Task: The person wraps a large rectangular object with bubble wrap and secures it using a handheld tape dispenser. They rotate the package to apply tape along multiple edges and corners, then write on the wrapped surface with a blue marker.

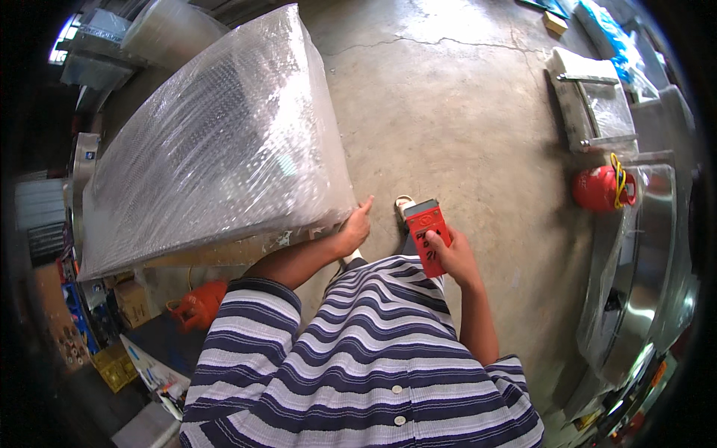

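Far left of the hands, low down: cluttered boxes (pixel 123 302) and an orange tool (pixel 198 308) on the floor, partly hidden under the big load.

Big bubble-wrapped panel (pixel 224 142) fills the upper left. Long axis runs from lower left up to the upper right, away from the person. Its near right corner sits right at the left hand (pixel 354 230).

Left hand: fingers curled on that lower corner, thumb up along the edge, gripping the wrap and the cardboard lip below it. Touching, not hovering. It is the nearer hand to the panel by far.

Between the hands: a foot in a light shoe (pixel 404 203) on the concrete floor (pixel 463 119), just past the striped shirt (pixel 358 351).

Right hand (pixel 452 254): closed around a red handheld controller (pixel 428 233), thumb on its face. Controller is upright-ish, long axis pointing away from the person, just right of the panel corner but apart from it.

Room to move: bare cracked concrete ahead and right of the right hand, the widest open patch. Left side is blocked by the panel itself.

Further right, well apart from the right hand: a red gas cylinder (pixel 597 188) with a yellow loop, a wrapped steel unit (pixel 590 104) above it, and curved stainless sheet parts (pixel 650 276) along the right edge. Those edges bound the open floor on that side.
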`<state>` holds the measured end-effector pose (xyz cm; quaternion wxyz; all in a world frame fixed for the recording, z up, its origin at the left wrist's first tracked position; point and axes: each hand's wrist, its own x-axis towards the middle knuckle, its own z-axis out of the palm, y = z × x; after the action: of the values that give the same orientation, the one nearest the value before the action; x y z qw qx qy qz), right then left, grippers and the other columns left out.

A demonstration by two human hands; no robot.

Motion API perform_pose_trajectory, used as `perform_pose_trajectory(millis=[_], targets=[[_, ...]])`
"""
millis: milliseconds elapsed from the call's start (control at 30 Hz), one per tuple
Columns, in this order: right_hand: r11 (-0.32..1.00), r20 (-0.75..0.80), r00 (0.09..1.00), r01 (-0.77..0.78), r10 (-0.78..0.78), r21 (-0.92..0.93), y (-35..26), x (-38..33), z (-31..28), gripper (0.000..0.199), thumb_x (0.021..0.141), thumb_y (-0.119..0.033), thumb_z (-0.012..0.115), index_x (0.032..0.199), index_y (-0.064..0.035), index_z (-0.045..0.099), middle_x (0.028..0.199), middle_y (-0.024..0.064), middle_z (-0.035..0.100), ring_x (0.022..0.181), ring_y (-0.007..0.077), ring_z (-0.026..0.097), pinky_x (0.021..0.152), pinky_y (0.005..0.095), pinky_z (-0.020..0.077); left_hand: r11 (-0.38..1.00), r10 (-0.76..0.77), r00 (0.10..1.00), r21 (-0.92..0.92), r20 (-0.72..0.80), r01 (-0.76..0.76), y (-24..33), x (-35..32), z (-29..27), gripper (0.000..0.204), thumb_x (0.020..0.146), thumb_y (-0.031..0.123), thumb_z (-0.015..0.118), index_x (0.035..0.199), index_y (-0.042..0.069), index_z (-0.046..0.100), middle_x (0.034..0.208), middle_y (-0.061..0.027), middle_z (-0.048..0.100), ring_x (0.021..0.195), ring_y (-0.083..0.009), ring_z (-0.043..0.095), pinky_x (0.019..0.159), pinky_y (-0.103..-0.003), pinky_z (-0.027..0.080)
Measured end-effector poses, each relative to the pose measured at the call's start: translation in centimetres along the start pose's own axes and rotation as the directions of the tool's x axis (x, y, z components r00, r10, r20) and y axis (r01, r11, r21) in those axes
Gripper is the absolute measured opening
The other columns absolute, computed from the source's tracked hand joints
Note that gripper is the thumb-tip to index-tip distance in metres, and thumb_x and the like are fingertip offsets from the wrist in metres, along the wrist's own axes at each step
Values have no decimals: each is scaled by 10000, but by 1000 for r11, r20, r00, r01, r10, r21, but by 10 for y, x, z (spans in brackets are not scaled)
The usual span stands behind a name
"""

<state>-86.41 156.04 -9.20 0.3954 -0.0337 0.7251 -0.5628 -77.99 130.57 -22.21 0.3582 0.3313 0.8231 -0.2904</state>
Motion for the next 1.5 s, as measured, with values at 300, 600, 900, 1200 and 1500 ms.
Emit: perform_pose_trajectory(millis=[300,600,900,1200,1500], targets=[[923,-45,934,358,-356,137,-111,-123,154,408,960,-335,731,1123,31,653,920,62,693,824,110,615,746,294,516,348,-541,616,-819,-573,-456,134,-76,81,288,915,267,596,1094,66,700,997,-168,714,1002,-349,690,870,-520,526],[942,-144,952,292,-270,164,-161,-110,203,433,1039,-394,620,1101,29,686,886,39,710,773,77,633,700,269,527,314,-426,846,-929,-321,-195,119,-157,99,411,959,332,606,1259,54,643,1156,-224,696,1106,-410,643,989,-505,494],[965,-142,969,222,-202,141,-159,-103,205,489,1041,-459,593,1105,17,684,882,28,692,763,77,625,689,267,526,269,-391,840,-920,-375,-285,114,-166,111,407,968,290,577,1295,54,630,1208,-222,683,1140,-406,638,1022,-508,476],[968,-92,981,185,-172,170,-157,-102,200,536,1026,-495,596,1130,24,686,906,36,701,784,92,647,712,267,538,286,-325,807,-865,-492,-412,79,-200,88,403,892,194,597,1252,25,662,1165,-230,692,1106,-405,648,1003,-493,496],[970,-35,987,162,-158,181,-156,-99,194,596,996,-546,619,1170,20,689,936,64,720,802,104,680,717,267,562,371,-381,779,-854,-497,-364,53,-233,66,304,891,136,583,1126,-5,714,1077,-222,713,1046,-394,669,958,-474,518]])
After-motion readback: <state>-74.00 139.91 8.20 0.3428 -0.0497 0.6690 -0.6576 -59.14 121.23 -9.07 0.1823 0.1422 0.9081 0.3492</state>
